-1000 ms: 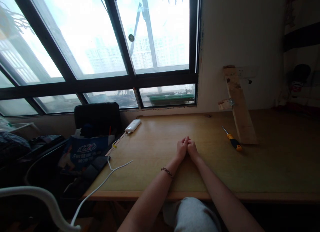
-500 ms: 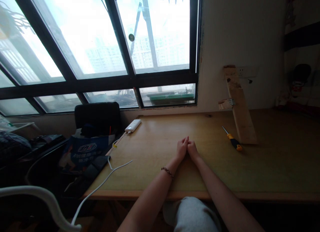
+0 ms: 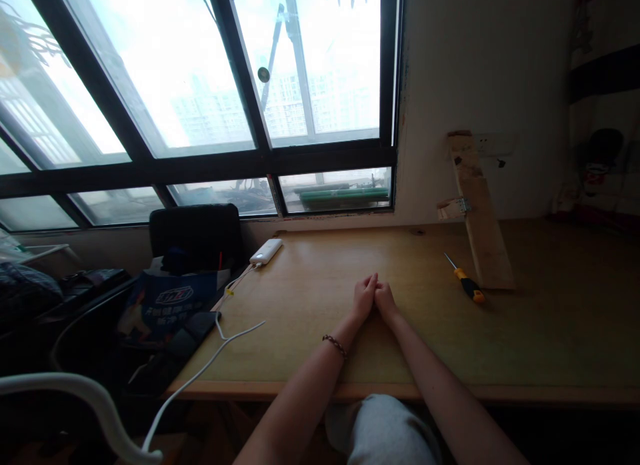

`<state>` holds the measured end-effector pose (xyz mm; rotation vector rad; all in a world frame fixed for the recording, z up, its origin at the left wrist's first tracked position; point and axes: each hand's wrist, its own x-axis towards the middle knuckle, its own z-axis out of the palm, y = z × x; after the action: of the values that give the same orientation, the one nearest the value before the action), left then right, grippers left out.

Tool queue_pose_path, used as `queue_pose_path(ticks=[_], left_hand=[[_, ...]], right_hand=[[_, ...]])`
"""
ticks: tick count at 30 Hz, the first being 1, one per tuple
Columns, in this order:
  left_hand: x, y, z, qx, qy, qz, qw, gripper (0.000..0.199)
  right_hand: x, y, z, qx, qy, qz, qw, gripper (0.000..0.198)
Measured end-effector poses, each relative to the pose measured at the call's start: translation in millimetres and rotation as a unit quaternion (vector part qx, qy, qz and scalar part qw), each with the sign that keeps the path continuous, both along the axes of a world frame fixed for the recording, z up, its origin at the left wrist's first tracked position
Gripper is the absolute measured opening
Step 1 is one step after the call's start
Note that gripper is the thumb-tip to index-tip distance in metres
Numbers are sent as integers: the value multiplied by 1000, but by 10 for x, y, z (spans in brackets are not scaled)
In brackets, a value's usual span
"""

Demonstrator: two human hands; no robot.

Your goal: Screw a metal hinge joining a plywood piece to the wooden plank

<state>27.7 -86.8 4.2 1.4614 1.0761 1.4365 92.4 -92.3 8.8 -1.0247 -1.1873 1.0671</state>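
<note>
My left hand (image 3: 365,297) and my right hand (image 3: 385,298) rest together on the wooden table (image 3: 300,345), knuckles touching and fingers closed. No object shows in either of them. A braided bracelet (image 3: 335,345) circles the left wrist. To the right of my hands, apart from them, lies a screwdriver (image 3: 469,283) with a yellow and dark handle, its metal shaft pointing away from me and to the left. Just behind it a wooden board (image 3: 485,231) leans against the wall, with a short wooden piece (image 3: 449,209) joined to its left side by a metal hinge or bracket.
A white power bank (image 3: 266,251) sits at the table's left edge with a white cable (image 3: 200,371) trailing toward me. Left of the table stand a black chair (image 3: 195,228) and a blue bag (image 3: 165,305). A wall socket (image 3: 493,144) is behind the board.
</note>
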Motion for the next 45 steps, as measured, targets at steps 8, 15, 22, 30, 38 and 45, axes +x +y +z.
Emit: queue_pose_path(ticks=[8,15,22,30,38,45], left_hand=[[-5,2,4,-1,-1,-4,1000,43],[-2,21,-12,-1,7,0,1000,44],[1,10,0,3,7,-2,1000,43],[-3,7,2,6,14,-4,1000,41],[-5,7,2,9,16,-5,1000,41],[-9,18,-15,11,15,-8,1000,41]], right_hand=[[4,2,-11,1,-1,4,1000,17],[0,13,-8,4,-4,0,1000,19],[0,0,-3,2,-1,2,1000,19],[-2,-19,20,-2,-5,3,1000,18],[1,4,3,4,-4,-3,1000,17],[0,15,-25,0,0,6,1000,20]])
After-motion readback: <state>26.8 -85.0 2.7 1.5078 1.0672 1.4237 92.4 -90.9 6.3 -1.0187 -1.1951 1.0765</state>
